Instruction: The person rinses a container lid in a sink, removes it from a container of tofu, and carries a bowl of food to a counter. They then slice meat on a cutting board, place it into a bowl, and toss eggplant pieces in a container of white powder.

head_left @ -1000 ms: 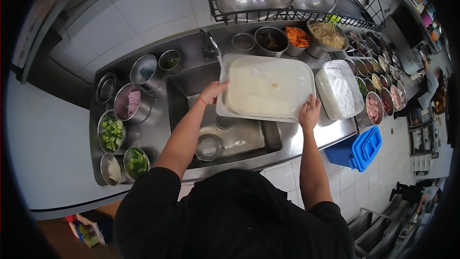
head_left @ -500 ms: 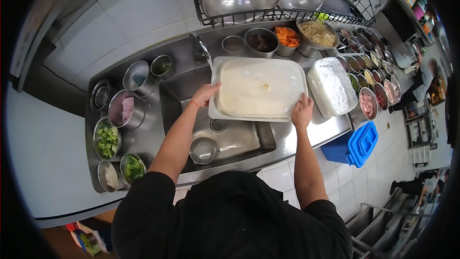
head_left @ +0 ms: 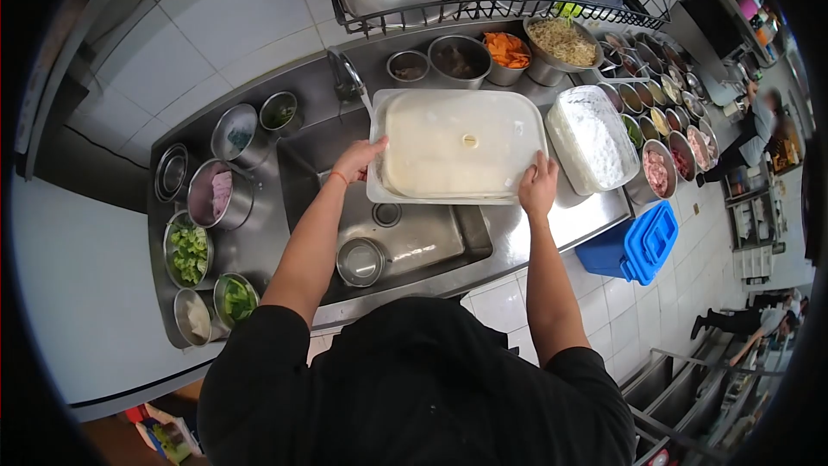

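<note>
A large rectangular plastic container (head_left: 461, 142) with a translucent lid and pale contents lies across the right part of the sink (head_left: 414, 250). My left hand (head_left: 358, 161) grips its left edge, a red band at the wrist. At its front right corner, my right hand (head_left: 539, 183) is closed on the rim. Right beside the container is a second plastic tub (head_left: 595, 140) with white contents. The faucet (head_left: 355, 78) is just behind the left end of the container. A round metal bowl (head_left: 360, 261) sits in the sink below it.
Bowls of leafy greens (head_left: 188, 250) and pink food (head_left: 222, 194) stand left of the sink. Shredded carrot (head_left: 506, 50) and sprouts (head_left: 562, 41) are behind, under a wire rack (head_left: 500, 7). A blue bin (head_left: 638, 246) is on the floor; a co-worker (head_left: 759, 125) stands far right.
The view has shifted slightly, so the container and both hands appear a little higher and further left. Both hands keep their hold on the container.
</note>
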